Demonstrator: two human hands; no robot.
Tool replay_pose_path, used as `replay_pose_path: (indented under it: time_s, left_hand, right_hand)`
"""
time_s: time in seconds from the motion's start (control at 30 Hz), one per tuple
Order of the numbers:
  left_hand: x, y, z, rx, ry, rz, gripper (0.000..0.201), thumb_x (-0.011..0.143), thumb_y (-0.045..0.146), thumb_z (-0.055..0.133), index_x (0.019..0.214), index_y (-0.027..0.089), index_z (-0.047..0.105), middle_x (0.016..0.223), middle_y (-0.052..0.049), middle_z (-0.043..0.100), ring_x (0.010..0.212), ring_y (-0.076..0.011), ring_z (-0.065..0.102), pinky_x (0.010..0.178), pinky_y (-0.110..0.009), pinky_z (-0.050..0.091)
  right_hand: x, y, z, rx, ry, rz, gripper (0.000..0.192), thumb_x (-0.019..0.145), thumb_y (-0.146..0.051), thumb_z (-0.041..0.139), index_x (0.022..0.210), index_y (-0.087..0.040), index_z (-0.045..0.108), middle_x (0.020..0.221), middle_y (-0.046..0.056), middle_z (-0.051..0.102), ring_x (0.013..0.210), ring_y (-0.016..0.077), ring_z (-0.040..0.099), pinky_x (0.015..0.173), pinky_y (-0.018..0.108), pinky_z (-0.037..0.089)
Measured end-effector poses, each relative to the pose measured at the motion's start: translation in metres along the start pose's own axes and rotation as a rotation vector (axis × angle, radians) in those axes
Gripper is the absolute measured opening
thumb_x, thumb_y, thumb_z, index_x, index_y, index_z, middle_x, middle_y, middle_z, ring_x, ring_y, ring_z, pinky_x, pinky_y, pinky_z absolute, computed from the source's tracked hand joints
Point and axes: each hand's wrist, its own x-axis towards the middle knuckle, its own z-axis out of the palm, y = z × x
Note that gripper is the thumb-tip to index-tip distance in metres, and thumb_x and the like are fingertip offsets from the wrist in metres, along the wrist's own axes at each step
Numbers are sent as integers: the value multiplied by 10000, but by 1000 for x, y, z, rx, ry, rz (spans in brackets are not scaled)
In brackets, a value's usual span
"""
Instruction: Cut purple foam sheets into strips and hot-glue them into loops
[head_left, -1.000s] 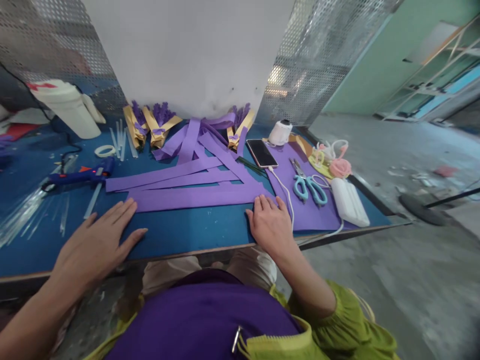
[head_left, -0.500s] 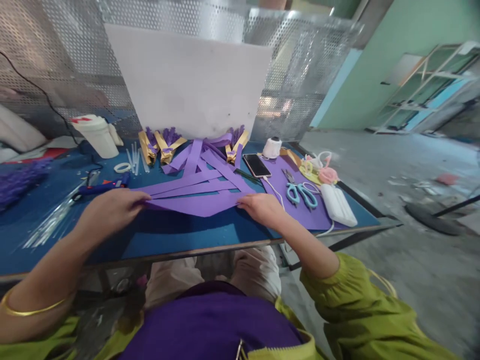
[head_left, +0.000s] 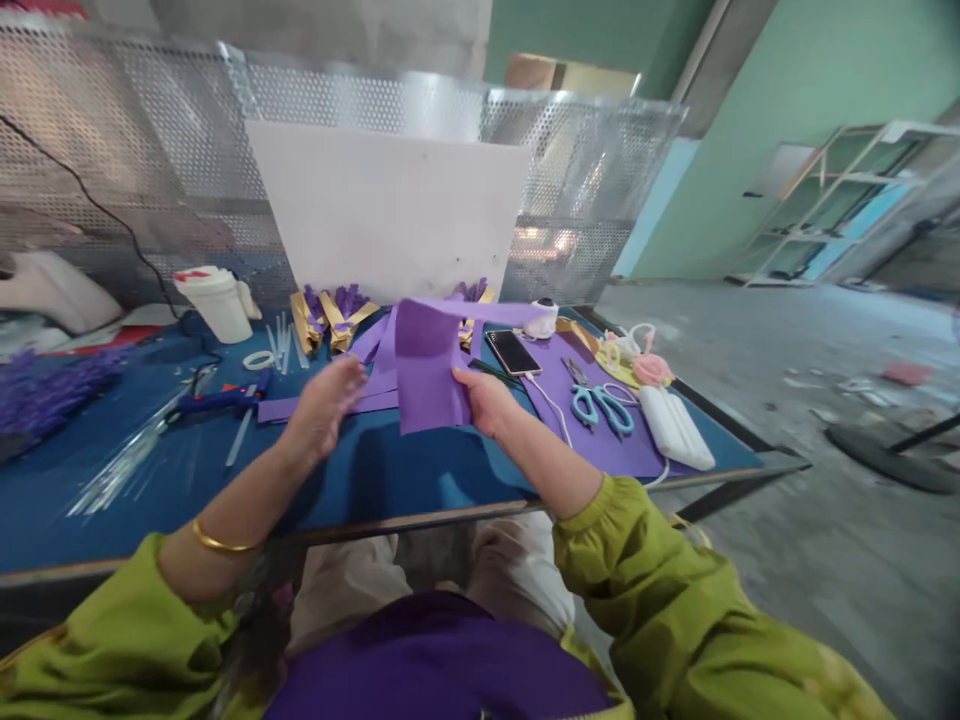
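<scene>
Pinched at its right edge by my right hand (head_left: 489, 402), a piece of purple paper (head_left: 429, 365) hangs bent over the table, one long end reaching out to the right. My left hand (head_left: 328, 402) is just left of the paper, apart from it, fingers loosely spread and slightly blurred. Beneath and behind lie more purple strips (head_left: 375, 400), partly covered by the raised piece. At the back stand small gold-wrapped bunches (head_left: 341, 318) with purple tops; one bunch on the right is mostly hidden.
On the left are a glue gun (head_left: 217, 400), clear glue sticks (head_left: 124, 470), a tape ring (head_left: 259, 360) and a white cup (head_left: 215, 303). On the right are a phone (head_left: 514, 352), blue-handled scissors (head_left: 602, 408), pliers (head_left: 574, 370) and a white power bank-like block (head_left: 675, 428). A white board (head_left: 390, 210) stands behind.
The purple paper, stretched flat between both hands earlier, is now raised and bent in my right hand. My left hand has let go of it and moved right. The view has tilted up slightly.
</scene>
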Motion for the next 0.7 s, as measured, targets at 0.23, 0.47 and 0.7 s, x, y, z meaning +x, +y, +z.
replay_pose_path:
  time_s: [0.23,0.47,0.7]
  left_hand:
    - [19,1,34,-211,-163,-355,714,604,318,871,1244,172,590,1378,-168,597,1159,-267,641,864,-352,557]
    - [82,-15,54,-154,-203,-223,464,443,173,908,876,134,747,868,-59,762,1018,-293,678,898,-334,530]
    - [115,-15,56,-543,-66,-494,165,858,305,665,908,149,688,561,-18,665,543,-187,652,555,-266,546]
  right_hand:
    - [-7,19,1,-62,-41,78,94,808,-179,654,715,-164,666,599,10,698,550,154,642,602,282,534]
    - [-27,29,-5,-128,-134,100,88,728,-206,720,658,-155,700,569,9,691,502,137,605,509,236,467]
    - [-35,46,-16,-77,-140,68,226,636,-354,796,682,-173,670,587,-9,676,497,125,567,512,242,420]
